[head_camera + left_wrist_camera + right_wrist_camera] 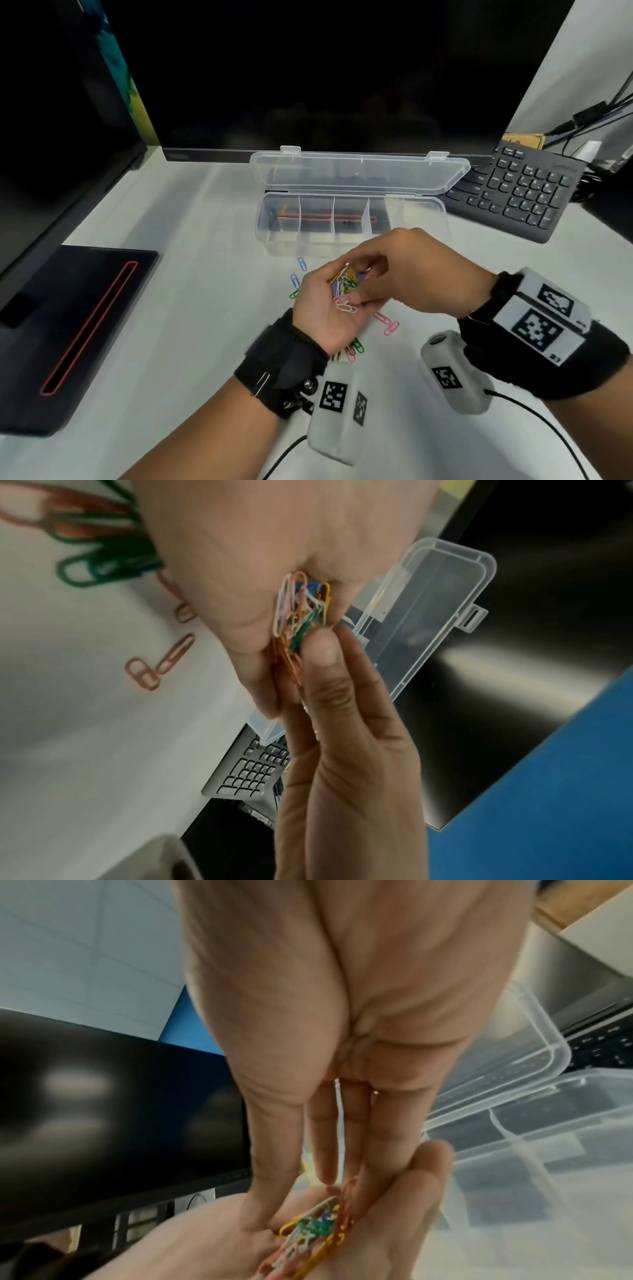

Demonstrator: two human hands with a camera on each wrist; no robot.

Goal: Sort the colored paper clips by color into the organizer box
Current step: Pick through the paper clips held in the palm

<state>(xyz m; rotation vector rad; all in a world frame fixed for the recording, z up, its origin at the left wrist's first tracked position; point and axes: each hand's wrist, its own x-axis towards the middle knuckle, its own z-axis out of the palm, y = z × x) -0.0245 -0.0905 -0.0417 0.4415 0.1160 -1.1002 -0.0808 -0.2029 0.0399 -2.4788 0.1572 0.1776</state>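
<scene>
Both grips meet above the worktop (178,212): the left hand (322,318) lies palm up, cupped round a tangled bunch of paper clips (344,284), while the right hand (407,270) reaches into that bunch with thumb and fingertips, pinching at a green clip as far as the left wrist view shows. These clips look light, thin and springy, with smooth coated wire that probably slips and hooks onto its neighbours, so one is best taken by a rounded end and drawn out lengthwise, not lifted from the middle. Clips in the bunch cannot be counted; white, pink, yellow, green and blue show. Loose on the worktop lie two blue clips (298,272), at least two pink clips (387,323) and a small cluster of green ones (356,346) under the wrist. One organizer box (428,219) stands open just beyond, with no clips visible in its compartments.
</scene>
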